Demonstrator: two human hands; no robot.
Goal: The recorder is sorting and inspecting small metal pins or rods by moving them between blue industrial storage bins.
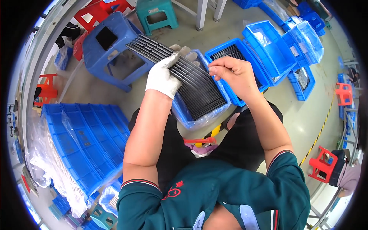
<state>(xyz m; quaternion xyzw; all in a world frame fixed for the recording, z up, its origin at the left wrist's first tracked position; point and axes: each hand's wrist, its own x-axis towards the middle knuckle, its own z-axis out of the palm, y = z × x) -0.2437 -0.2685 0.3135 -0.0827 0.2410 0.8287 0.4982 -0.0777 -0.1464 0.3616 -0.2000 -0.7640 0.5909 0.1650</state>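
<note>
1. Sitting near, a lined blue bin [199, 122] is holding dark rods [201, 101].
2. Above it, the gloved left hand [163, 78] is gripping a rod bundle [188, 73] — probably mid-sorting.
3. The right hand [235, 74] is pinching narrowly at its right end — whether on a rod, I cannot tell; the next move is likely calling for light fingertips.
4. Farther right, another blue bin [223, 45] is holding more rods [233, 53].

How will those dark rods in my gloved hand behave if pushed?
The dark rods are probably stiff: they run straight well past the gloved left hand. Their sheen suggests smooth surfaces, so they may slip lengthwise. Lying side by side, they could splay.
</note>
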